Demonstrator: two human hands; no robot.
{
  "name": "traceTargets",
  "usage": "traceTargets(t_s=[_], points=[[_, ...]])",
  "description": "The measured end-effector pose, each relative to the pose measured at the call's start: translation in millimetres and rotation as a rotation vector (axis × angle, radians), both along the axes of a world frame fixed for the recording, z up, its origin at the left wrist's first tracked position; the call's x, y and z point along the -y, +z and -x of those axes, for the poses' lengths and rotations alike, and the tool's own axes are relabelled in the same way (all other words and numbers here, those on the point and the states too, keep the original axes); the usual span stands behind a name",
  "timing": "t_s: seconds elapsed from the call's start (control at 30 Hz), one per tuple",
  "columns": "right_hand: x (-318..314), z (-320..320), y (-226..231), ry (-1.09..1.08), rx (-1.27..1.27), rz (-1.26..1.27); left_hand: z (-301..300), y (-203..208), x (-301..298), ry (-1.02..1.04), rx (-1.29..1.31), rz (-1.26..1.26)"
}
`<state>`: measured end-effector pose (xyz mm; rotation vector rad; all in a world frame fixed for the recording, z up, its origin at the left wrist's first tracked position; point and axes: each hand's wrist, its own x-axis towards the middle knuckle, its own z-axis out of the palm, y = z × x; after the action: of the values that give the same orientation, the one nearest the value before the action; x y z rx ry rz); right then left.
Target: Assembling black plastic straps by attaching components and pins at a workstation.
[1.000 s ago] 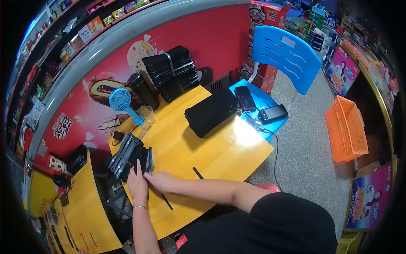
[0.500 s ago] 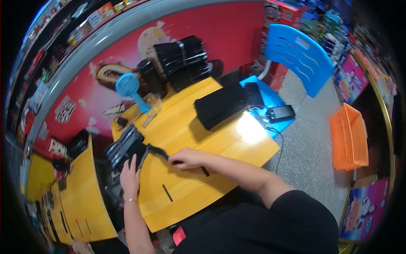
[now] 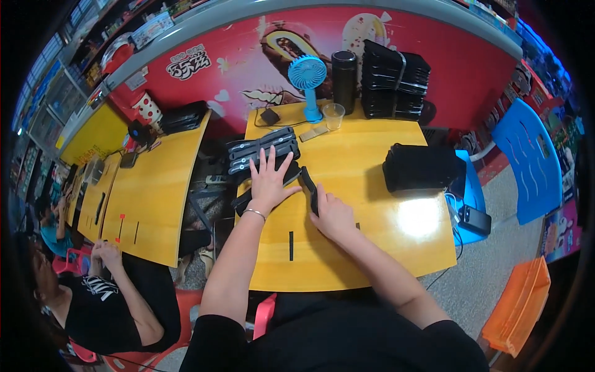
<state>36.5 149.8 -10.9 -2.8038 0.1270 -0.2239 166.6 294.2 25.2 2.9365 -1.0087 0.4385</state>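
My left hand lies with fingers spread over black flat material at the left edge of the yellow table. Its fingertips reach a stack of black folded pieces bound by a band. Just to the right, my right hand is closed around the lower end of a black strap, whose free end points up and away. The strap's far end comes close to the black material beside my left hand; whether they join, I cannot tell. A short black strip lies on the tabletop nearer to me.
At the back stand a blue fan, a clear cup, a black bottle and bundled black packs. A black pile sits at right, near a blue stool. Another person sits by the left-hand table.
My view has swung to the left, bringing the seated person into sight. My left hand's fingers have spread wider on the black material. The strap stays in my right hand.
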Motion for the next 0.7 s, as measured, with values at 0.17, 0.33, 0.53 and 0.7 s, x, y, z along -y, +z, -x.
traceTargets(t_s=[0.17, 0.33, 0.53, 0.7], points=[[9, -8, -3, 0.005, -0.062, 0.004, -15, -18, -6, -0.011, 0.019, 0.011], [38, -8, 24, 0.196, -0.141, -0.434, -19, -13, -7, -0.029, -0.005, -0.037], [77, 10, 65, 0.280, -0.405, -0.805, -22, -19, -12, -0.063, -0.011, -0.032], [102, 72, 111, 0.121, -0.531, -0.996, -19, -11, -10, -0.065, -0.091, -0.065]])
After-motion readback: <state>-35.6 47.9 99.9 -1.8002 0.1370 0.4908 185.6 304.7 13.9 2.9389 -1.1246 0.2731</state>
